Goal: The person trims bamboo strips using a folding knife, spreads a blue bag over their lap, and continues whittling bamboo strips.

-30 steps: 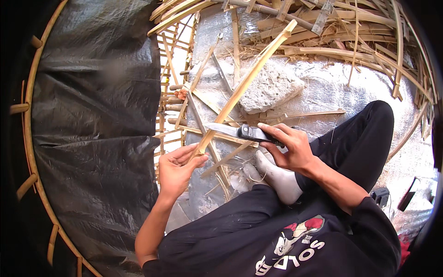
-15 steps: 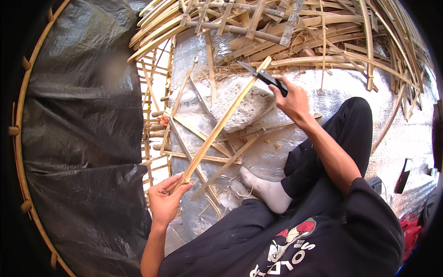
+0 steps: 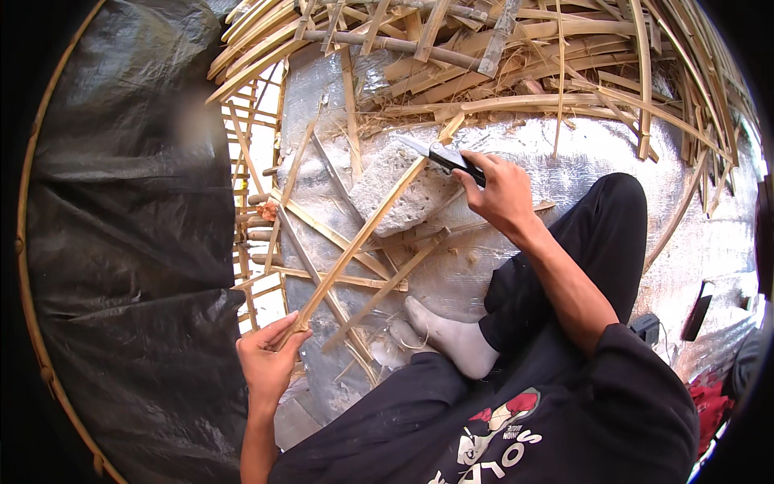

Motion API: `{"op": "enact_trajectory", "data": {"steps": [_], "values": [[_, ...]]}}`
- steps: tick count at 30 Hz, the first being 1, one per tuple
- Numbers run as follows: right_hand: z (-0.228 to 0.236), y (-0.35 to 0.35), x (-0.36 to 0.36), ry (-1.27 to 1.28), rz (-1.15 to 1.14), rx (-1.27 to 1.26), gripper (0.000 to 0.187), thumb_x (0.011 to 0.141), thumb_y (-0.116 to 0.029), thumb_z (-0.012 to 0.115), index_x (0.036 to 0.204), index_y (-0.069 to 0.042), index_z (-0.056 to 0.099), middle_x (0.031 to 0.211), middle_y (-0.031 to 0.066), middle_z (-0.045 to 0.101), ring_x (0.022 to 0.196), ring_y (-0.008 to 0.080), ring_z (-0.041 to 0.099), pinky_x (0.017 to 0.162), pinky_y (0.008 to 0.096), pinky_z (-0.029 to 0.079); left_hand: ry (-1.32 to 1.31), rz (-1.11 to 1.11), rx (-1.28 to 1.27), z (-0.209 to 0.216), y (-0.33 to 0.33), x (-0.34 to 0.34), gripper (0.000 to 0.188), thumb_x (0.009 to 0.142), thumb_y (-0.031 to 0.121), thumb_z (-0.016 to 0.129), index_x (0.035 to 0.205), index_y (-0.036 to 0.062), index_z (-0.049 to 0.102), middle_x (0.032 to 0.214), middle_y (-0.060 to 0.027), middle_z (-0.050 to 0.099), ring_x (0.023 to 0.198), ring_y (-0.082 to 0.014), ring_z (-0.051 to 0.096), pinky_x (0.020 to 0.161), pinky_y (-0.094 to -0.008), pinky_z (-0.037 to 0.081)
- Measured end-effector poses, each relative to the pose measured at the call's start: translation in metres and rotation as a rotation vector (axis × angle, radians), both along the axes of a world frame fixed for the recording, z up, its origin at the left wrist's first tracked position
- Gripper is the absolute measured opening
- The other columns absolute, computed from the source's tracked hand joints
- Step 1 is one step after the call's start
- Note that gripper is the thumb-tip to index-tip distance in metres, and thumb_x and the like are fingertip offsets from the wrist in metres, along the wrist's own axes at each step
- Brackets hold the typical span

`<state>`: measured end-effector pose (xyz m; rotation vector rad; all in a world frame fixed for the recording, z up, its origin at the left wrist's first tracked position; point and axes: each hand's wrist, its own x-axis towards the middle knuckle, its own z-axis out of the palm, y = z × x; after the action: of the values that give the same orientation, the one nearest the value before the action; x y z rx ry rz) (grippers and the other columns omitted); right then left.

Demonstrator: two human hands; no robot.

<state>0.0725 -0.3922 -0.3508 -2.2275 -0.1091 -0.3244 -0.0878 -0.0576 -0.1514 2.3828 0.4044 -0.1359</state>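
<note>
Folding knife (image 3: 446, 157), clamped in right hand (image 3: 504, 192), was moved up the bamboo strip (image 3: 363, 234), pinched low between fingertips of left hand (image 3: 268, 361).

From my left hand (image 3: 270, 359), the bamboo strip (image 3: 369, 233) slants over the stone (image 3: 426, 192) to the knife (image 3: 445, 156) in my right hand (image 3: 504, 194); behind the stone lies a heap of strips (image 3: 516, 103), leftward a sheet (image 3: 129, 234).

Head-worn wide fisheye view from close above, downward over the legs (image 3: 592, 250) and silvery floor (image 3: 700, 266).
</note>
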Motion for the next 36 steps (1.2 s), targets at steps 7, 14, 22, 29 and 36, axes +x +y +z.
{"op": "enact_trajectory", "data": {"steps": [7,14,22,29,36], "values": [[-0.002,-0.012,0.01,0.17,-0.106,0.062,0.03,0.087,-0.03,0.071,0.106,-0.006,0.074,0.074,0.0209,0.069,0.068,0.0391,0.069,0.066,0.0446,0.055,-0.062,-0.127,0.187,0.007,-0.008,0.004,0.032,0.08,-0.009,0.073,0.111,-0.0047,0.072,0.093,-0.0169,0.076,0.087,-0.0183,0.075,0.078,-0.0258,0.057],[0.002,-0.023,0.006,0.23,-0.201,0.003,0.027,0.09,-0.028,0.068,0.106,-0.007,0.073,0.077,0.022,0.069,0.07,0.0406,0.068,0.067,0.0455,0.053,-0.14,-0.216,0.324,0.01,-0.001,0.002,0.032,0.081,-0.009,0.072,0.112,-0.003,0.072,0.095,-0.0175,0.076,0.089,-0.0199,0.075,0.077,-0.0265,0.056],[0.011,-0.011,-0.017,0.057,0.073,0.247,0.029,0.09,-0.027,0.071,0.111,-0.006,0.073,0.083,0.0212,0.071,0.07,0.0349,0.07,0.065,0.0401,0.053,-0.15,-0.23,0.33,0.004,-0.006,0.005,0.031,0.081,-0.008,0.073,0.111,-0.0009,0.073,0.093,-0.0174,0.076,0.087,-0.0219,0.076,0.074,-0.0279,0.057],[0.028,0.031,-0.052,0.038,0.355,0.263,0.03,0.09,-0.026,0.071,0.112,-0.005,0.07,0.082,0.021,0.07,0.074,0.0392,0.068,0.066,0.043,0.053,0.099,0.049,-0.233,-0.023,0.009,-0.004,0.037,0.082,-0.012,0.073,0.116,-0.0168,0.062,0.101,-0.0221,0.072,0.092,-0.0223,0.072,0.086,-0.029,0.059],[0.033,0.028,-0.052,0.067,0.278,0.214,0.032,0.088,-0.029,0.072,0.109,-0.006,0.071,0.08,0.0206,0.069,0.071,0.0394,0.067,0.064,0.0452,0.052,0.1,0.034,-0.266,-0.024,0.001,-0.003,0.037,0.082,-0.012,0.073,0.117,-0.0166,0.062,0.101,-0.0218,0.072,0.092,-0.0207,0.072,0.085,-0.0276,0.059]]}}
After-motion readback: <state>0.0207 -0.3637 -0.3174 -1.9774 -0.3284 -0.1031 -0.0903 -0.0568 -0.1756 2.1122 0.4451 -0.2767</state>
